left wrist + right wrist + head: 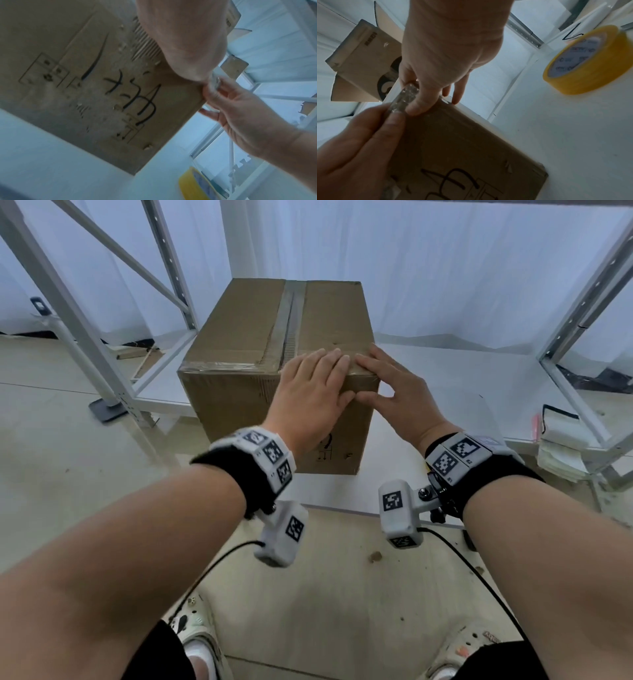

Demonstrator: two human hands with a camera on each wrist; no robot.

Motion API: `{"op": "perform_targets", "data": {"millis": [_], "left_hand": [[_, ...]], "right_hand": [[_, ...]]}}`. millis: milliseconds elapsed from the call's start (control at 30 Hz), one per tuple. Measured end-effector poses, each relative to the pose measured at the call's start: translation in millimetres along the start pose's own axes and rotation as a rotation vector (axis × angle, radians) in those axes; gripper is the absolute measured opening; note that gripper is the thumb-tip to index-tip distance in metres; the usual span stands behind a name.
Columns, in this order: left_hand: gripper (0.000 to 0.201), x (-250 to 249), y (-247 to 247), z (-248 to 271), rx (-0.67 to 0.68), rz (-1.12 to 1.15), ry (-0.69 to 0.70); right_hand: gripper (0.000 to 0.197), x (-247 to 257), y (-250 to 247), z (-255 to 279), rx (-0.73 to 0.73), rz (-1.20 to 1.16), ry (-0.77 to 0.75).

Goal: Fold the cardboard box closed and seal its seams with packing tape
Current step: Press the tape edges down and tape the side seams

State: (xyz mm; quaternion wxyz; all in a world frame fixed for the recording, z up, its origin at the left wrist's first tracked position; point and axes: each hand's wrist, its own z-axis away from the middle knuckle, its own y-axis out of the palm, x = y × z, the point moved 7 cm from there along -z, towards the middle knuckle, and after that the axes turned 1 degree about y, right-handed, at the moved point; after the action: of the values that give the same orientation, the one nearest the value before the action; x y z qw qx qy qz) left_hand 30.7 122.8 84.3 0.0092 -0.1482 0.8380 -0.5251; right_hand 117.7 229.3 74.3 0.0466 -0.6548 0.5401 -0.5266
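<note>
A closed brown cardboard box [246, 330] [77, 40] [462, 148] stands on the white table [445, 371]. Grey tape [291, 313] covers its top centre seam, and clear tape [219, 367] runs along the front top edge. My left hand [311, 388] [180, 40] [359, 135] lies with straight fingers on the top near the right front corner, its thumb on the front face. My right hand [394, 381] [240, 115] [445, 54] is at that corner and pinches a crumpled end of clear tape strip [404, 97] [216, 81] between thumb and forefinger.
A yellow tape roll [583, 60] [193, 185] lies on the table right of the box. Metal rack frames stand at left [85, 337] and right [582, 320]. A stack of papers [561, 446] sits at the right. Another cardboard box [361, 60] is behind.
</note>
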Motion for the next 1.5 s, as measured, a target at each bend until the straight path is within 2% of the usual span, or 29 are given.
{"op": "perform_targets", "data": {"millis": [100, 167, 233, 333, 467, 533, 600, 667, 733, 767, 833, 933, 1067, 1200, 1333, 1433, 1500], "left_hand": [[0.045, -7.1, 5.4, 2.7, -0.098, 0.026, -0.043], [0.041, -4.3, 1.9, -3.6, -0.078, 0.023, 0.002], [0.044, 8.1, -3.0, -6.9, 0.002, 0.038, 0.024], [0.057, 53.3, -7.4, 7.9, 0.086, 0.017, -0.056], [0.061, 116.0, -15.6, 43.3, 0.076, 0.015, -0.158], [0.059, 135.9, -19.1, 55.9, 0.082, 0.046, -0.237], [0.06, 139.5, -22.5, 55.7, 0.091, 0.039, -0.279], [0.06, 123.4, -22.7, 44.9, 0.133, 0.025, -0.23], [0.055, 90.7, -18.2, 28.8, 0.168, 0.021, -0.093], [0.052, 77.3, -17.2, 22.4, 0.16, 0.03, -0.06], [0.047, 71.4, -18.4, 14.6, 0.132, 0.07, -0.082], [0.048, 92.2, -19.4, 21.1, 0.164, 0.091, -0.055], [0.052, 148.8, -22.7, 51.9, 0.152, 0.164, -0.201], [0.05, 160.4, -23.1, 60.8, 0.138, 0.3, -0.32], [0.046, 149.1, -35.9, 68.2, 0.1, 0.254, -0.264], [0.041, 122.9, -50.3, 75.1, 0.054, 0.19, -0.155], [0.04, 100.4, -55.0, 75.7, 0.024, 0.18, -0.08]], "right_hand": [[0.046, 1.3, -2.6, 0.6, -0.036, 0.033, 0.004], [0.043, 4.0, -2.6, 1.2, -0.05, 0.053, -0.006], [0.04, 6.2, -2.7, 1.7, -0.068, 0.082, -0.026], [0.037, 7.5, -2.2, 3.3, -0.081, 0.085, -0.046], [0.035, 10.5, -1.2, 3.1, -0.086, 0.089, -0.057], [0.036, 13.9, -0.3, 5.3, -0.08, 0.086, -0.043], [0.042, 18.6, -1.8, 6.6, -0.07, 0.205, -0.036], [0.054, 36.2, 2.3, 2.6, -0.032, 0.481, -0.08], [0.056, 58.8, 17.3, -8.2, 0.048, 0.693, -0.134], [0.055, 66.8, 27.3, -13.2, 0.09, 0.742, -0.139], [0.054, 70.5, 42.6, -19.4, 0.141, 0.792, -0.066], [0.054, 60.2, 47.9, -17.8, 0.142, 0.847, 0.038], [0.054, 57.6, 46.5, -17.7, 0.148, 0.817, 0.046], [0.056, 59.3, 47.8, -16.7, 0.164, 0.808, 0.078], [0.063, 43.6, 39.6, -10.7, 0.146, 0.733, 0.352], [0.065, 37.5, 32.8, -5.4, 0.032, 0.385, 0.564], [0.059, 44.8, 30.2, -7.7, -0.071, 0.121, 0.62]]}}
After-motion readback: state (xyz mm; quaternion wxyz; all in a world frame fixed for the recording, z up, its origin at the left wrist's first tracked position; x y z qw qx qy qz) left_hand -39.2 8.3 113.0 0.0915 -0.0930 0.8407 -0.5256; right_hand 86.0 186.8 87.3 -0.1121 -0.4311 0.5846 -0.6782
